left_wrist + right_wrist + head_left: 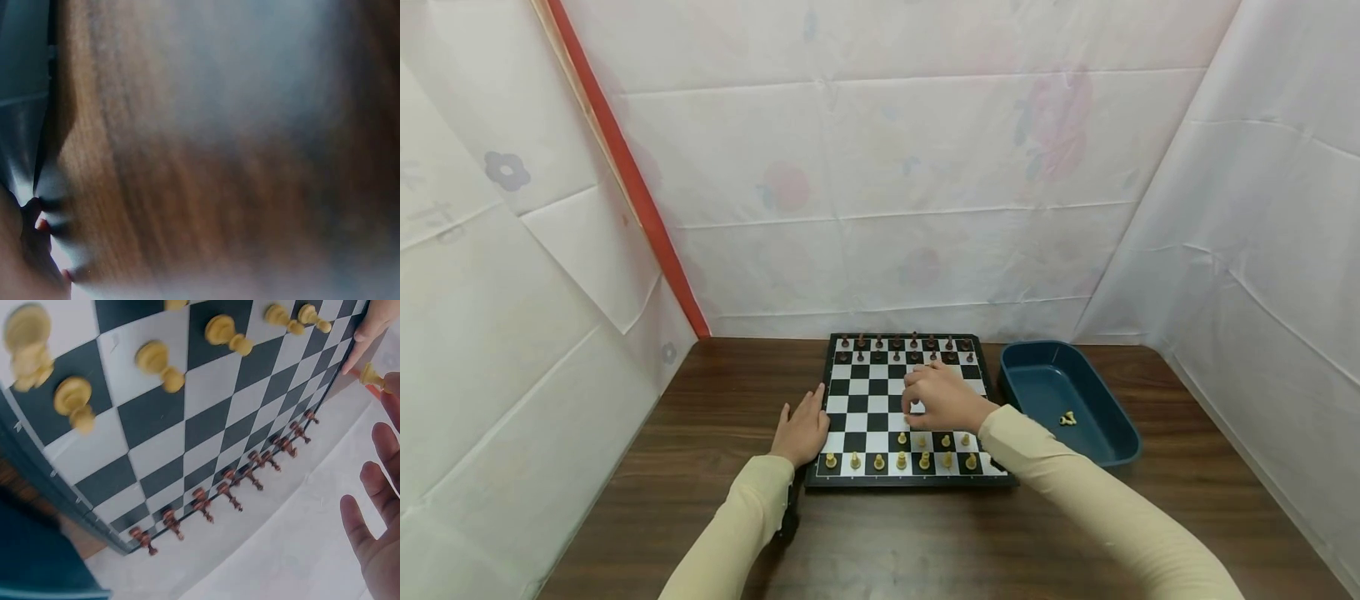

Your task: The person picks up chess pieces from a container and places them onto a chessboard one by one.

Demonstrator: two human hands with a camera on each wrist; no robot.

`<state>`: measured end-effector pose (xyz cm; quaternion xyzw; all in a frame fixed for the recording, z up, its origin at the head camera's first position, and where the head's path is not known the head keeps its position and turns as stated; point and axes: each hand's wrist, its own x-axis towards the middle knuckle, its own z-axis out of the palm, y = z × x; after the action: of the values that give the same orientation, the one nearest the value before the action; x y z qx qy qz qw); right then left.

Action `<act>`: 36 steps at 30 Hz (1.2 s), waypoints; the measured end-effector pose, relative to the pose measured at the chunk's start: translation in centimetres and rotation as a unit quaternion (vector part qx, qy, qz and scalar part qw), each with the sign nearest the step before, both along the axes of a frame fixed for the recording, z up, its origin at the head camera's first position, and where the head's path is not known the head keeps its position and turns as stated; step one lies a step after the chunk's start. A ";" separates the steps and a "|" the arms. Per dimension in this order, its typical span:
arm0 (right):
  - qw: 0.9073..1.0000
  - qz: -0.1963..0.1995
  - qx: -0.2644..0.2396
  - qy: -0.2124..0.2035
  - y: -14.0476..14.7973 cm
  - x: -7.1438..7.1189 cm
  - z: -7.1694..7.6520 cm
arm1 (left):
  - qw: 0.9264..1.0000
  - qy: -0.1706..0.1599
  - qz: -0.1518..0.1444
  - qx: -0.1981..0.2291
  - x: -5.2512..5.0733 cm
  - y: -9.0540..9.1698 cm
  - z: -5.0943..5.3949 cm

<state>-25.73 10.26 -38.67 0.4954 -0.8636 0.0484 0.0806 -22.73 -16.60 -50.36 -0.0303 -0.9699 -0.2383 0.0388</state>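
A black-and-white chessboard [910, 482] lies on the table. My right hand [947, 398] is above its right half, pinching a pale yellow pawn [370, 375] between thumb and finger; the other fingers are spread out. Below and beside that hand, pale yellow chess pieces [902, 460] stand in a row along the near edge, with several pawns [159, 362] in front of them toward the right. Dark red-brown pieces [228, 494] fill the two far rows. Against the board's left edge rests my left hand [801, 429], its fingers extended; the left wrist view catches only part of it.
To the right of the board stands a dark blue tray [1108, 421], with a few pale yellow pieces [1067, 419] lying in it. The brown wooden table [715, 467] is bordered by white patterned sheets [880, 267] at the back and sides.
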 end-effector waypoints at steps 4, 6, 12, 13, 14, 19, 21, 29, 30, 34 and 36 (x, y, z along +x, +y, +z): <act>1.000 0.007 0.001 -0.002 -0.9 0.2 -0.2 | 1.000 0.003 -0.002 -0.001 0.0 -0.1 0.0; 1.000 0.010 0.003 -0.002 -1.3 0.3 -0.3 | 1.000 0.002 -0.002 -0.001 0.0 -0.1 -0.1; 1.000 0.013 0.016 -0.012 -2.3 0.3 -0.9 | 1.000 0.004 0.000 0.004 0.0 0.0 -0.1; 1.000 0.014 0.017 -0.017 -2.5 0.2 -1.0 | 1.000 0.005 0.000 0.005 0.0 0.0 -0.1; 0.999 0.016 0.019 -0.023 -2.6 0.2 -1.2 | 1.000 0.005 0.000 0.005 0.0 0.0 -0.2; 0.999 0.014 0.033 -0.036 -3.2 0.3 -1.9 | 1.000 0.007 0.000 0.005 0.0 0.1 -0.3; 0.999 0.016 0.036 -0.035 -3.4 0.3 -2.1 | 1.000 0.007 0.000 0.004 -0.1 0.1 -0.2; 0.999 0.013 0.038 -0.028 -3.9 0.4 -2.8 | 1.000 0.005 -0.001 0.006 -0.1 0.3 -0.1; 0.999 0.011 0.040 -0.030 -3.9 0.4 -2.9 | 1.000 0.003 0.000 0.006 0.0 0.4 -0.1; 0.998 0.006 0.043 -0.033 -4.0 0.4 -3.0 | 1.000 0.003 -0.001 0.007 0.0 0.5 -0.1; 0.999 0.005 0.042 -0.033 -4.0 0.3 -3.1 | 1.000 0.002 -0.001 0.006 0.0 0.5 0.0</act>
<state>-25.39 6.29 -41.72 0.5011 -0.8644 0.0285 0.0309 -22.69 -16.14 -50.40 -0.0311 -0.9684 -0.2442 0.0411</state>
